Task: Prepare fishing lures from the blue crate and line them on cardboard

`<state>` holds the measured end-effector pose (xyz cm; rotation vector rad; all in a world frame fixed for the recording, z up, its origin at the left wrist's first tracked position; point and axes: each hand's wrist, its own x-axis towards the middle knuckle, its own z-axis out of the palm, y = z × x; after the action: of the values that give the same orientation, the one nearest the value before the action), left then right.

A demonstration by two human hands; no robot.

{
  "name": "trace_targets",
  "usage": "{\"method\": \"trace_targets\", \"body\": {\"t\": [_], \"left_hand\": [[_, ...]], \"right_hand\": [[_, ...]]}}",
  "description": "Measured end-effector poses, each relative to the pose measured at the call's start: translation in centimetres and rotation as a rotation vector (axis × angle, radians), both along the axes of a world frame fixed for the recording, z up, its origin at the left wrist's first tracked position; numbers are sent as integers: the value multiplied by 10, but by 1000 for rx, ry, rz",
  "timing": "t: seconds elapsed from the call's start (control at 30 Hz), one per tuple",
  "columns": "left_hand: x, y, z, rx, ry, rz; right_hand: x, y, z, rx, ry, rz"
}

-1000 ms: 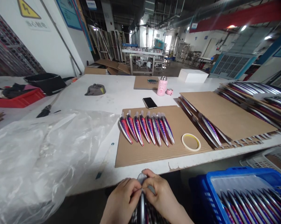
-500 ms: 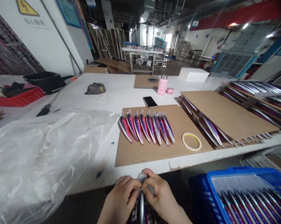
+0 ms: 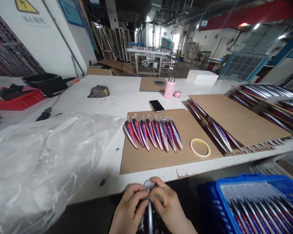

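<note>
Both hands, left hand (image 3: 130, 208) and right hand (image 3: 167, 208), pinch-closed on a fishing lure (image 3: 149, 213) below the near table (image 3: 107, 97) edge; slick body might slip.

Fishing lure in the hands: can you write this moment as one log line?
left hand: pinching silver fishing lure | right hand: pinching same lure | cardboard sheet: lure row

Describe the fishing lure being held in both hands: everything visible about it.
The lure is a long, slim, glossy body, silver along the top, apparently hard plastic, with a clear lip at its far end. It points away from the person, below the table edge. The left hand and right hand pinch it near the lip end; the fingers hide that part, and its rear runs out of frame.
</note>
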<state>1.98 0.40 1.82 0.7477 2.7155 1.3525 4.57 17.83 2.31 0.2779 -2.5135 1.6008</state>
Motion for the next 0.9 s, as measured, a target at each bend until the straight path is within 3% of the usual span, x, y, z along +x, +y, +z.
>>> {"method": "trace_targets", "body": {"t": [0.23, 0.37, 0.57, 0.7, 0.9], "left_hand": [[2, 6, 1, 65, -80, 48], [2, 9, 5, 83, -83, 71], [2, 7, 3, 53, -57, 28], [3, 7, 3, 57, -43, 50], [4, 9, 5, 85, -53, 68]], "right_hand": [[1, -2, 1, -30, -2, -21], [2, 1, -3, 34, -18, -60], [-3, 10, 16, 281, -52, 189], [-7, 10, 24, 154, -120, 132], [-4, 6, 16, 21, -168, 22]]}}
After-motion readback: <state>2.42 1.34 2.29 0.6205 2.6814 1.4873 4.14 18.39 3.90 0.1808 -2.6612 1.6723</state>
